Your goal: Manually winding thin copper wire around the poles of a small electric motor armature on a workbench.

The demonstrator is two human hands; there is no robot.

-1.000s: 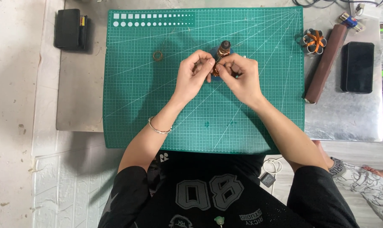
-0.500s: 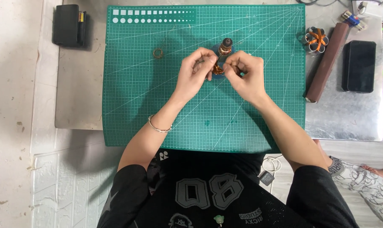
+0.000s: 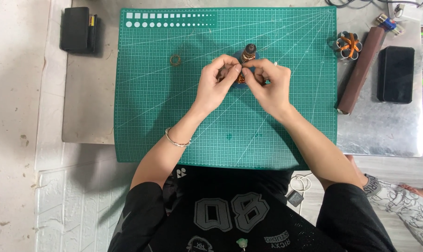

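Barely shifted, left hand (image 3: 217, 83) and right hand (image 3: 269, 85) pinch the copper coil (image 3: 241, 78), fingers curled.

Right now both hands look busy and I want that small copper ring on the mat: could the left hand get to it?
Probably yes. The small copper ring lies alone on the green cutting mat, up and left of the left hand, with bare mat between them. But the hand's fingers pinch the copper-wound part, so it must let go first.
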